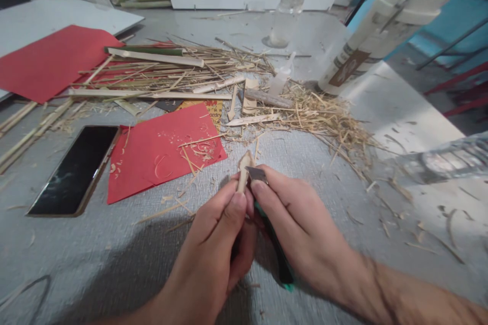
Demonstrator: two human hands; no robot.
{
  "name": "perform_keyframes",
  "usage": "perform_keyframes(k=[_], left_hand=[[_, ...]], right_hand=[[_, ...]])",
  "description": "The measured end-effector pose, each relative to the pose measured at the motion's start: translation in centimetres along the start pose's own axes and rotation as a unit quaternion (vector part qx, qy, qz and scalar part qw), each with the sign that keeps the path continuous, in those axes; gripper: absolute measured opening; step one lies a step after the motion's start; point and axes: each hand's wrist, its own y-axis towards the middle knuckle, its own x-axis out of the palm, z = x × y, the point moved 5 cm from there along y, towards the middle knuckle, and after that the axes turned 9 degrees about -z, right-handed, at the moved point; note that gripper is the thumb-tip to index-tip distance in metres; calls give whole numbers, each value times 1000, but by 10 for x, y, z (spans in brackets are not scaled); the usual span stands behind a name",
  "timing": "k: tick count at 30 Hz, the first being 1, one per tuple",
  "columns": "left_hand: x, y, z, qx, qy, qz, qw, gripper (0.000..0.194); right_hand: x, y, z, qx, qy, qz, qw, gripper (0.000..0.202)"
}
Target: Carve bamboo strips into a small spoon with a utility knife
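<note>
Between the thumb and fingers of my left hand (217,236) is a small pale piece of bamboo (243,172) with a pointed, arrow-like tip facing away from me. My right hand (301,218) is closed round a utility knife (277,249) with a black and green handle. The knife's short blade (256,173) touches or nearly touches the right side of the bamboo just below its tip. Both hands meet close together above the grey table. The lower part of the bamboo piece is hidden by my left fingers.
Left lie a phone (74,170) and red paper (160,155) with shavings on it. Behind are bamboo strips (163,73), a straw pile (324,117) and a glass jar (286,20). At right stand a white tube (377,35) and a clear plastic bottle (450,157) on its side.
</note>
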Motion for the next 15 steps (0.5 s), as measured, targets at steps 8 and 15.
perform_keyframes(k=[8,15], left_hand=[[-3,0,-2,49,53,-7,997,54],[-4,0,-7,43,47,-19,998,54]], right_hand=[[-4,-2,-9,-32,-105,74,991,33],[-3,-3,-9,-19,-126,66,990,30]])
